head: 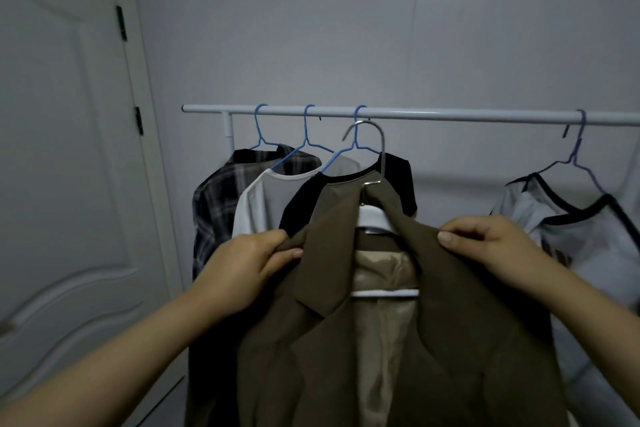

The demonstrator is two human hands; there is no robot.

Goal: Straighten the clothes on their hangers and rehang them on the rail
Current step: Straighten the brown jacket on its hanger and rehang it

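Below the white rail (415, 113), in front of the clothes hung there, a brown blazer (398, 340) sits on a white hanger (375, 218) whose steel hook (367, 139) rises to just under the rail; whether the hook touches the rail cannot be told, since it overlaps a blue hanger there. The left hand (239, 270) pinches the blazer's left shoulder edge between thumb and curled fingers, and the right hand (491, 241) grips the opposite shoulder edge the same way, thumb on top. Between the hands the collar and lapels fall open, showing a pale tan lining (384, 340) (shiny, slightly creased) and the hanger's white crossbar. Behind the blazer, three garments hang on blue wire hangers (306, 140) hooked over the rail: a dark plaid shirt (221, 204) farthest left, a white top (256, 204) beside it, then a black-sleeved top (401, 180) partly hidden by the blazer. Well apart to the right, a pale top with dark trim (571, 243) hangs on a purple hanger (580, 149). A white door (62, 166) stands at the left against a grey wall (311, 28).
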